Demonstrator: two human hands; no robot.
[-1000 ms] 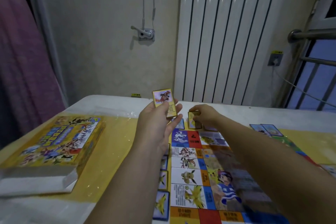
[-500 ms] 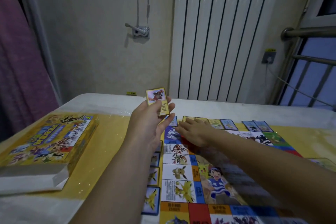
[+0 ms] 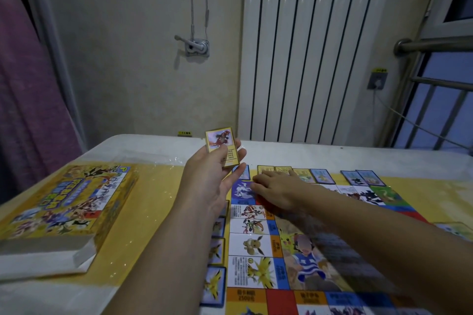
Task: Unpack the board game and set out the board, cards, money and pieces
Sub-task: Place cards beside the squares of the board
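Table [image 3: 307, 153] | left hand [image 3: 212, 181] still grips card stack [image 3: 222, 146] | right hand [image 3: 279, 189] has let go, lies flat over board [image 3: 256, 245]

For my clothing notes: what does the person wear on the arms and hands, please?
Nothing shows on them. The left hand and right hand are bare, with no gloves, rings or watch in view. The left forearm and right forearm are bare too, with no sleeve in the picture. The right one is blurred.
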